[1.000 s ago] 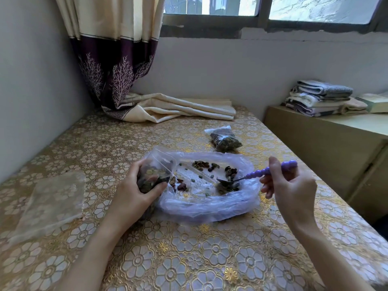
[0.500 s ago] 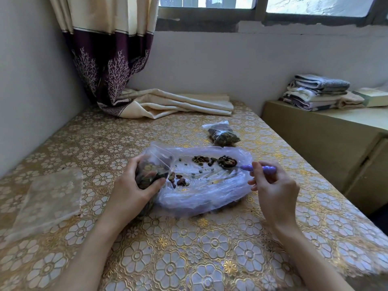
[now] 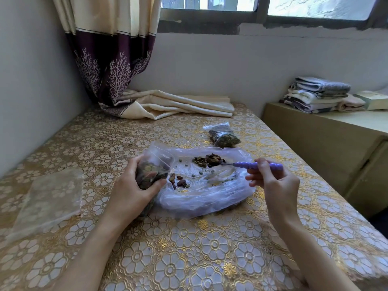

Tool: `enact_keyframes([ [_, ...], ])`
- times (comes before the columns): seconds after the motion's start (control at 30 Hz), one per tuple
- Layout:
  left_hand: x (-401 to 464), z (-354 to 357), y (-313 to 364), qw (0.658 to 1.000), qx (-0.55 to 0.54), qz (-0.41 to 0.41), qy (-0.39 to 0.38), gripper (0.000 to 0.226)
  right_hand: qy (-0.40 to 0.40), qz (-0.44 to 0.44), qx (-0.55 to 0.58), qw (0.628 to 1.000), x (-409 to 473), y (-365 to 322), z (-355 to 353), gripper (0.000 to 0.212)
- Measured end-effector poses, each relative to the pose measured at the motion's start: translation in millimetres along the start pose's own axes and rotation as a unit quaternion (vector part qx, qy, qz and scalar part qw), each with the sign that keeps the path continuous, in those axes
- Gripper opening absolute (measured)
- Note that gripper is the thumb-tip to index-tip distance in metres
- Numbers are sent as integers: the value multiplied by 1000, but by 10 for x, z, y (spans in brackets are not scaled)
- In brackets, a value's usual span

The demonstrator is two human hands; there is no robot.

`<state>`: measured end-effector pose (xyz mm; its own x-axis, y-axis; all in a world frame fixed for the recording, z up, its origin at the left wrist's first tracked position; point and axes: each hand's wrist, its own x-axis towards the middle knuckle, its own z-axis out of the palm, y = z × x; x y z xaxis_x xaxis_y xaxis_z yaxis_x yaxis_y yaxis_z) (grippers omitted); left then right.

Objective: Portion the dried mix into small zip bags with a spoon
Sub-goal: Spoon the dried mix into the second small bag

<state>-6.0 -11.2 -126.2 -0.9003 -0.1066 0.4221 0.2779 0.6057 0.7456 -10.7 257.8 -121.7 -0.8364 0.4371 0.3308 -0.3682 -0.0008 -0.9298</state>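
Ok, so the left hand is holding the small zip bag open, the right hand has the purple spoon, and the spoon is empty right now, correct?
Not quite. The spoon is not empty: the head view shows its bowl heaped with dried mix over the big plastic bag. The rest stands: the left hand holds the small zip bag open, and the right hand has the purple spoon.
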Motion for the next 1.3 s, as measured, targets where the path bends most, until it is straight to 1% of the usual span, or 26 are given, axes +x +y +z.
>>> enact_keyframes([
  [0.2,1,-9,6,1000,3,1,2,64,-53,-25,61,996,-8,-339,219,15],
  [0.27,5,-9,5,1000,-3,-2,4,64,-81,-29,75,993,-17,-450,302,18],
  [0.43,1,-2,11,1000,-11,-4,9,63,-161,-58,103,980,-92,-657,504,17],
  [0.67,8,-5,14,999,-48,-18,18,59,-275,-127,43,952,-170,-644,670,9],
  [0.8,13,-2,11,997,-69,-16,43,56,-318,-122,17,940,-129,-627,663,10],
  [0.87,19,-1,6,995,-75,-18,56,55,-320,-123,26,939,-99,-626,648,11],
  [0.93,23,7,-4,994,-83,-26,63,55,-305,-102,53,945,-69,-625,625,19],
  [1.0,31,6,-4,993,-92,-32,71,56,-275,-57,96,955,-18,-626,592,26],
  [1.1,38,0,10,990,-102,-37,86,59,-216,-3,140,966,79,-590,504,24],
  [1.17,37,-8,21,987,-112,-48,102,61,-184,16,128,975,146,-522,428,17],
  [1.23,35,-25,39,983,-134,-61,107,67,-156,32,86,983,203,-421,346,10],
  [1.3,45,-57,40,980,-161,-82,87,73,-135,36,31,990,241,-306,268,8],
])
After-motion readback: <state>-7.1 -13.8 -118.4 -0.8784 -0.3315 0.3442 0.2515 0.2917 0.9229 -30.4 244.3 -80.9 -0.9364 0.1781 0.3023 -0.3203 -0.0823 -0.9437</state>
